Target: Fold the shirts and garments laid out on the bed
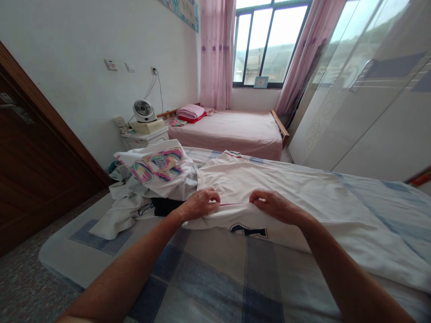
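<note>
A white shirt [242,177] with dark lettering near its front edge lies spread over the bed in front of me. My left hand [203,202] pinches its near edge close to the ribbed trim. A short way to the right, my right hand [269,204] pinches the same edge, fingers curled into the cloth. Between the two hands the fabric runs in a fold with a thin reddish line. Left of the shirt sits a heap of clothes, topped by a white T-shirt [158,166] with a colourful print. A black piece of cloth [167,207] shows beneath it.
The near bed has a blue-and-white checked sheet [202,278]. Beyond it stands a pink bed [242,130] with folded bedding [190,112]. A fan [144,110] tops a bedside cabinet on the left. A wooden door [40,157] is at left, a glossy wardrobe [353,103] at right.
</note>
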Demonstrator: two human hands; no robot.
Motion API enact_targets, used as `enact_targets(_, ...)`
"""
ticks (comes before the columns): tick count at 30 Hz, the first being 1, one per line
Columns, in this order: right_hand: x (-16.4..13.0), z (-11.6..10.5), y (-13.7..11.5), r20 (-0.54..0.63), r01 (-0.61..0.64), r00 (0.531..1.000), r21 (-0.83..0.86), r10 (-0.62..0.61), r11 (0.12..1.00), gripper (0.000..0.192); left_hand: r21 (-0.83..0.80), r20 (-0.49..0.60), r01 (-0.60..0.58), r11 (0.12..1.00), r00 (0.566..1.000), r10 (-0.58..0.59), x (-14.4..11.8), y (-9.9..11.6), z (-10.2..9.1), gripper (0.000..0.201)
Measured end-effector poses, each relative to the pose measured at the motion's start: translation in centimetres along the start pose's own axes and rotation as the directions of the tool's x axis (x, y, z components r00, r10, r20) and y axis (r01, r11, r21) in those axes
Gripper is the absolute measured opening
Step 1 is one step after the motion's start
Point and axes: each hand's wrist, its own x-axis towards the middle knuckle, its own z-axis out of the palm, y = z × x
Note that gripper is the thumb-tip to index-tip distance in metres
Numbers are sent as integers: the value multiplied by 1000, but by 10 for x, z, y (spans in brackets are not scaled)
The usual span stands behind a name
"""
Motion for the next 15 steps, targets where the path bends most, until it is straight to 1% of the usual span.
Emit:
enact_targets(2,1,-1,-4,-103,4,995,-5,-4,1000,23,-14,-57,40,999,998,-41,1,-4,1,30)
enact_targets(4,2,0,-7,-204,22,979,20,-18,1000,22,-6,-40,88,996,995,-88,1,-8,0,41)
enact_targets(6,4,3,-7,-294,62,955,71,-39,996,21,5,-9,134,991,991,-134,2,-13,0,43)
enact_targets(8,6,8,-5,-350,109,935,128,-58,986,20,11,-1,162,987,987,-162,2,-15,1,38)
enact_targets(11,9,14,-3,-390,174,916,181,-92,968,17,45,11,149,988,989,-149,2,-14,2,18)
enact_targets(12,10,15,-2,-402,189,910,185,-101,964,16,56,-10,135,989,991,-135,3,-13,1,16)
enact_targets(13,10,17,-1,-419,203,901,182,-111,962,16,62,-63,122,991,991,-118,3,-11,0,16)
enact_targets(14,10,17,0,-439,214,890,170,-120,962,16,68,-151,112,991,983,-101,3,-9,-1,15)
enact_targets(15,11,18,1,-462,222,877,148,-131,964,16,78,-262,103,992,962,-79,4,-8,-3,14)
